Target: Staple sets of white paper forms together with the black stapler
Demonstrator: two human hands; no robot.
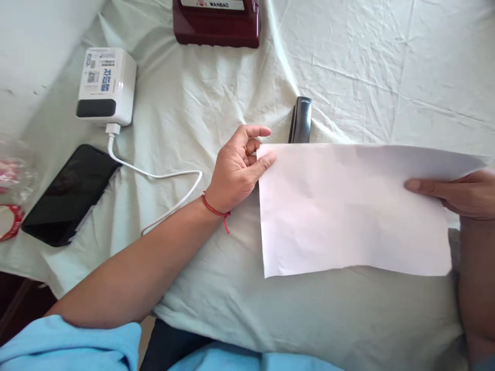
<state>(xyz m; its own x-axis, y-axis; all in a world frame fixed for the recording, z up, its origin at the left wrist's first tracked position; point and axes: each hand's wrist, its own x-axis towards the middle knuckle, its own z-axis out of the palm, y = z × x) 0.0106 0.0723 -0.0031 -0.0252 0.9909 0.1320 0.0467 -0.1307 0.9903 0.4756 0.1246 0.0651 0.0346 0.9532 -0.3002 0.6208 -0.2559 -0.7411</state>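
A blank white sheet of paper (348, 216) is held sideways above the cloth, slightly bowed. My left hand (245, 159) pinches its upper left corner, thumb on top and the other fingers behind, with the index finger sticking out. At the sheet's right end, my right hand (460, 193) grips it with the thumb lying on the face; its other fingers are mostly hidden behind the paper or cut off by the frame. Just beyond the paper's top edge lies a black stapler (301, 121), its near end covered by the sheet.
A pale green cloth (367, 72) covers the surface, wrinkled in places. On the left are a white power bank (106, 85), its white cable (170, 175), a black phone (71, 196) and a red tape roll (15, 221). A maroon case (216, 26) stands at the far side.
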